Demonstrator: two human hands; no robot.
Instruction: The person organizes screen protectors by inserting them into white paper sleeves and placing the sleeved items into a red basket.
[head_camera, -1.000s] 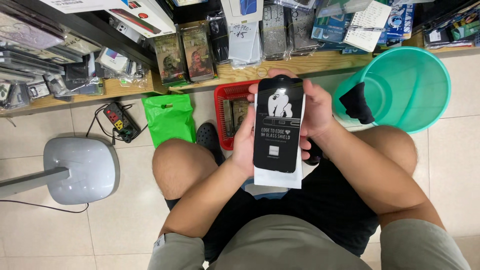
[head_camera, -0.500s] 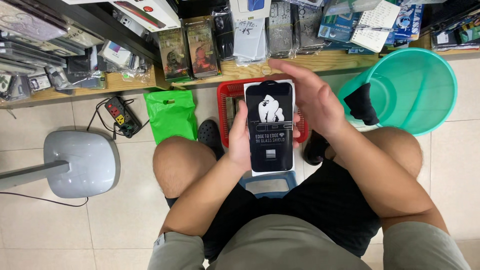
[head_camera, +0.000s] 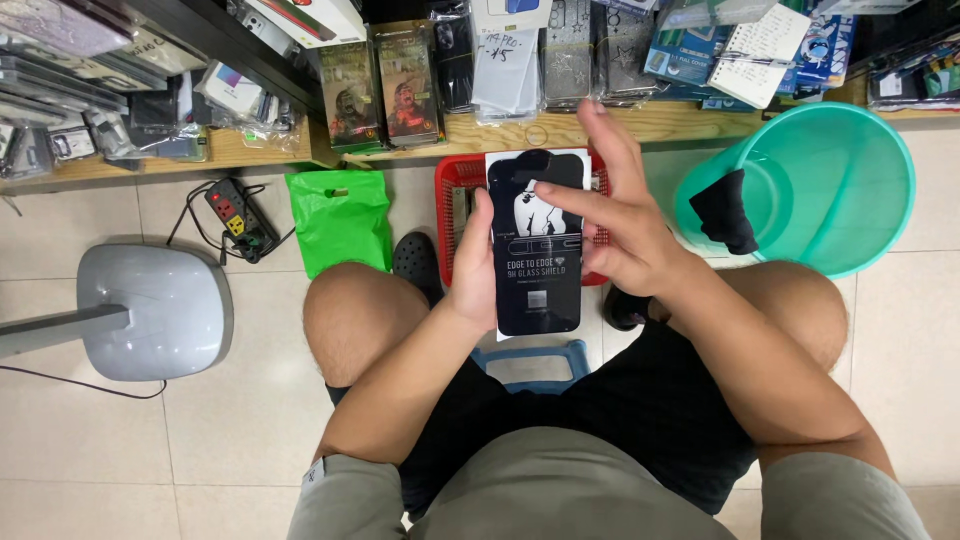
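Currently, left hand grips the black screen-protector pack upright; right hand, fingers spread, touches its face above the red basket.

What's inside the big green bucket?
Inside the green bucket a black cloth hangs over its near rim, partly in and partly out. The rest of the inside looks bare. The bottom under the cloth is covered, so nothing can be told there.

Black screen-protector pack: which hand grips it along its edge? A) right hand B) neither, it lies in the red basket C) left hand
C: the left hand grips the black screen-protector pack along its left edge, while the right hand lies open, fingers across its front.
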